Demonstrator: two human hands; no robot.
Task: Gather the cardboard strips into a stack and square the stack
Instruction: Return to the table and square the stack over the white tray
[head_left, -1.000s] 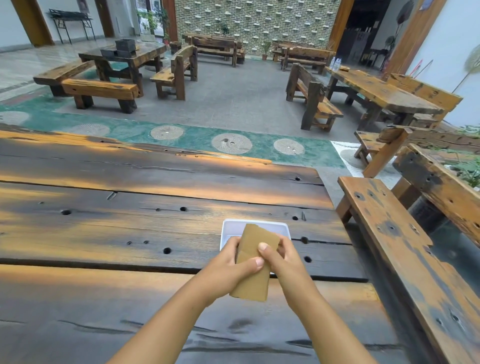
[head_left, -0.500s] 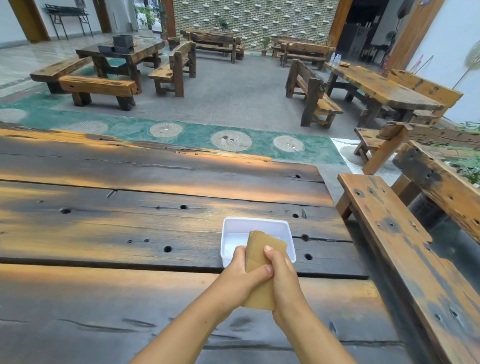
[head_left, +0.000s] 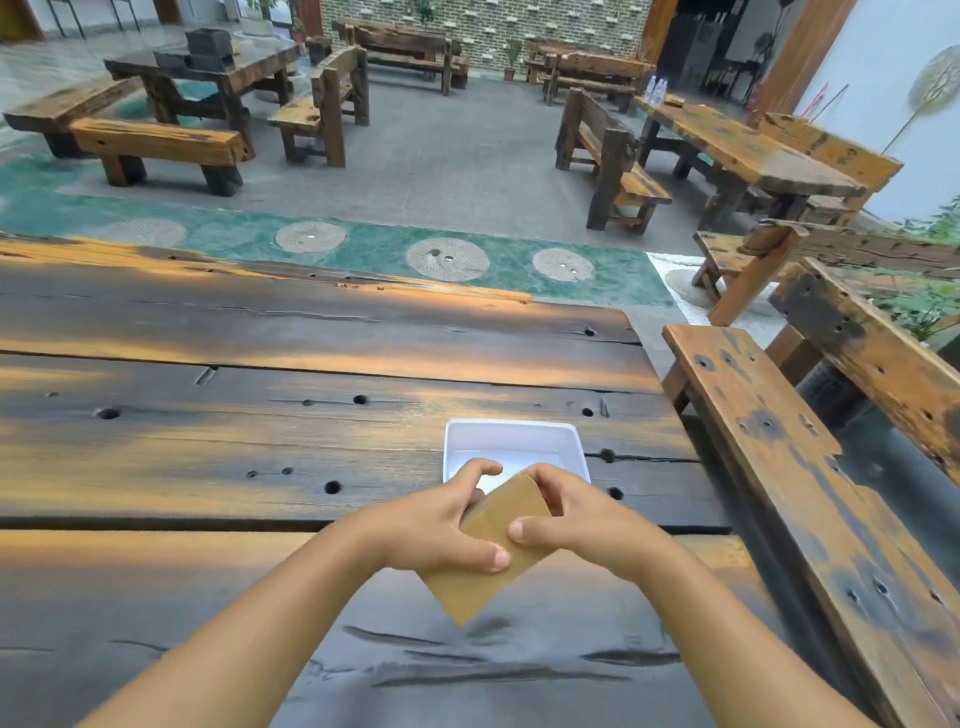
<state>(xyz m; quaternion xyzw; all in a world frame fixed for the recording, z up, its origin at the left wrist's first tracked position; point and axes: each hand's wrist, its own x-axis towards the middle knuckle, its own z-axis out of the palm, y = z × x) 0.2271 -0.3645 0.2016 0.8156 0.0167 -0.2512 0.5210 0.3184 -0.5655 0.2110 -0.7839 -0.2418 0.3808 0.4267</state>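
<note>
A stack of brown cardboard strips (head_left: 485, 558) is held above the dark wooden table (head_left: 260, 415), tilted so its near corner points down toward me. My left hand (head_left: 436, 525) grips its left side, thumb lying across the face. My right hand (head_left: 571, 512) grips its right side, thumb on the face and fingers curled over the far end. Both hands hide the stack's far part.
A white shallow tray (head_left: 511, 441) sits on the table just beyond my hands. A wooden bench (head_left: 810, 493) runs along the table's right side. More tables and benches stand across the courtyard floor.
The stack has turned from nearly upright to a diagonal tilt, and my hands have spread from pressed together to gripping opposite sides.
</note>
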